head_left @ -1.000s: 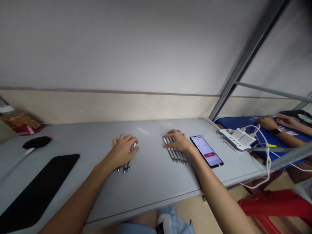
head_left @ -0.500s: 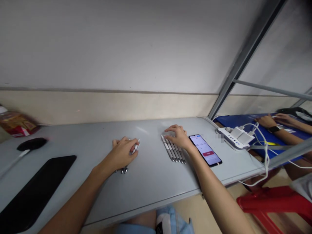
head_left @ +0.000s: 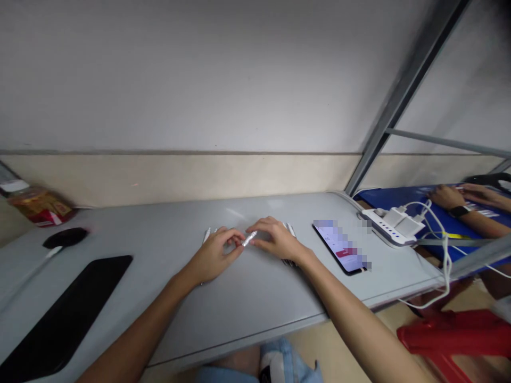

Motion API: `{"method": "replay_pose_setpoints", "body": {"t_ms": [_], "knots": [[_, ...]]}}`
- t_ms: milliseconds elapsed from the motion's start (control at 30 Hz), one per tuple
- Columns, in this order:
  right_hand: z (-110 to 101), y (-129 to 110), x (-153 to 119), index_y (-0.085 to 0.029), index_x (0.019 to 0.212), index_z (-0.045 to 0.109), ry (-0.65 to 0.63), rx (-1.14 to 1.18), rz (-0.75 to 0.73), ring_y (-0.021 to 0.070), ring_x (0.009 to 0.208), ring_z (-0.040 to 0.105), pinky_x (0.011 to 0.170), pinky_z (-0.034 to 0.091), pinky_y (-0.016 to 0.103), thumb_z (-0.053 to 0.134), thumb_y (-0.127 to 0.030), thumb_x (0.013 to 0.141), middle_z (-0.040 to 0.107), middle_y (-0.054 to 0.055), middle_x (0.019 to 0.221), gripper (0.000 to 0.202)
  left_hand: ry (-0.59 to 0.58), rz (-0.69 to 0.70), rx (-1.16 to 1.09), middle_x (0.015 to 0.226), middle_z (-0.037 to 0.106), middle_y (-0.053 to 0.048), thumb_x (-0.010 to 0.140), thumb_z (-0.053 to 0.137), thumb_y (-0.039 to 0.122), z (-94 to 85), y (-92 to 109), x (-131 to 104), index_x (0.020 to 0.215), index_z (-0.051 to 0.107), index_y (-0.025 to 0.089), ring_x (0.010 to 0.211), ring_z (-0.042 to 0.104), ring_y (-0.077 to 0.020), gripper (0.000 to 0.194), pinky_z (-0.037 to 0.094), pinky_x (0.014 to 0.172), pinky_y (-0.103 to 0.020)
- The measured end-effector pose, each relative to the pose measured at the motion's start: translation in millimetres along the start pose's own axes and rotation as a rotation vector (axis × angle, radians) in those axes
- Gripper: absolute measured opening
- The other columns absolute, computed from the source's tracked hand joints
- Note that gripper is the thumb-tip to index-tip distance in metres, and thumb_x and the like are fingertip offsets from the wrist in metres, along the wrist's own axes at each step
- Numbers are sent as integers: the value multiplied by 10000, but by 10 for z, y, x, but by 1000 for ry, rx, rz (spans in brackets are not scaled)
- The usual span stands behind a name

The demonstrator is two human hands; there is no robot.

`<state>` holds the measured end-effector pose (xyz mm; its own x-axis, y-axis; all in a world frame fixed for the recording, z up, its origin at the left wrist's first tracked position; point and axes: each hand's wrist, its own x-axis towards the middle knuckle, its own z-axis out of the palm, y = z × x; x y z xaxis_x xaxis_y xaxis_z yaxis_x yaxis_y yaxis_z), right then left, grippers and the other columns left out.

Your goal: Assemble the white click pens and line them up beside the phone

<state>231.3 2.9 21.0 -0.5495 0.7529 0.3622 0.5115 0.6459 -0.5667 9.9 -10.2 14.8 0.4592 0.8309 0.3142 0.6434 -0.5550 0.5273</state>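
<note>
Between my two hands, above the middle of the grey desk, a white and silver pen (head_left: pixel 249 238) is pinched at both ends. The fingertips of my left hand (head_left: pixel 217 250) close on its lower left end. My right hand (head_left: pixel 278 239) grips the upper right end with thumb and fingers. Behind my left hand lie more pens (head_left: pixel 206 234), mostly hidden by it. Under and beside my right hand is a row of pens (head_left: pixel 290 230), its middle covered by that hand.
Right of my hands lies a lit phone (head_left: pixel 339 247), then a white power strip (head_left: pixel 389 227) with cables. A black mat (head_left: pixel 67 316) and a black oval object (head_left: pixel 65 237) are on the left, near a bottle (head_left: pixel 40 206). Another person's hands (head_left: pixel 449 197) are at far right.
My left hand has moved right with the pen, and my right hand has moved left from the row to take hold of it. The view has shifted slightly.
</note>
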Motion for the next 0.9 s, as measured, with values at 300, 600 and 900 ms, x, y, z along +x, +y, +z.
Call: {"method": "replay_pose_setpoints", "body": {"t_ms": [300, 600, 900], "knots": [[-13, 123, 29, -181, 688, 634, 129, 370, 292, 111, 565, 435, 559, 316, 243, 528, -534, 874, 510, -17, 598, 413, 99, 53, 250, 957, 657, -45, 965, 403, 349, -21, -124, 19, 1015, 607, 199, 912, 575, -197, 258, 413, 813, -340], [-29, 127, 13, -168, 703, 655, -130, 803, 488, 91, 491, 342, 471, 205, 251, 584, -571, 822, 442, -20, 548, 426, 83, 88, 421, 892, 613, -43, 1000, 285, 281, -7, -71, 0, 957, 555, 203, 842, 495, -201, 285, 331, 754, -351], [-8, 72, 13, -169, 703, 647, -25, 568, 281, 97, 522, 347, 508, 253, 244, 555, -501, 865, 412, -32, 552, 381, 131, 45, 422, 740, 591, -31, 923, 328, 143, -6, -73, 8, 761, 506, 198, 764, 503, -200, 248, 329, 722, -344]]}}
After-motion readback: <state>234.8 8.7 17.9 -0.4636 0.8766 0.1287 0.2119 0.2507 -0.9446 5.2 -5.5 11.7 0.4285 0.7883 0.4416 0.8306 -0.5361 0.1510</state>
